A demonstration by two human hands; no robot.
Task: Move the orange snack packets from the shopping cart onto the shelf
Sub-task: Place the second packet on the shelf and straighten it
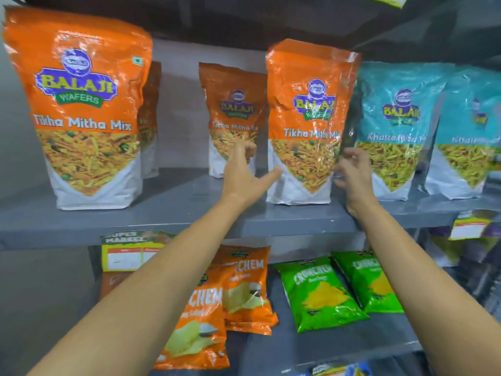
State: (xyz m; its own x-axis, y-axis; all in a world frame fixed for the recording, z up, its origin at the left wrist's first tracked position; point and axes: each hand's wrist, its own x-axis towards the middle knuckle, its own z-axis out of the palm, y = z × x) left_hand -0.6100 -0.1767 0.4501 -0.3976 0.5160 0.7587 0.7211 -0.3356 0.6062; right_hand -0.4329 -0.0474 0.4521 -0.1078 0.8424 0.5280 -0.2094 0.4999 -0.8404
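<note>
An orange snack packet [303, 118] stands upright on the grey shelf [162, 221], right of centre. My left hand [244, 175] is spread open at its lower left, the thumb close to the packet's edge. My right hand [352, 175] has loosely curled fingers at the packet's lower right edge and does not clasp it. A larger-looking orange packet [81, 104] stands at the front left, with another [150, 118] partly hidden behind it. A third orange packet [233, 109] stands further back, behind my left hand. The shopping cart is out of view.
Two teal snack packets [398, 126] [471, 131] stand right of the orange ones, touching my right hand's side. On the lower shelf lie orange chip bags [244, 289] and green chip bags [320, 291]. Price tags [124, 253] [466, 226] hang from the shelf's front edge.
</note>
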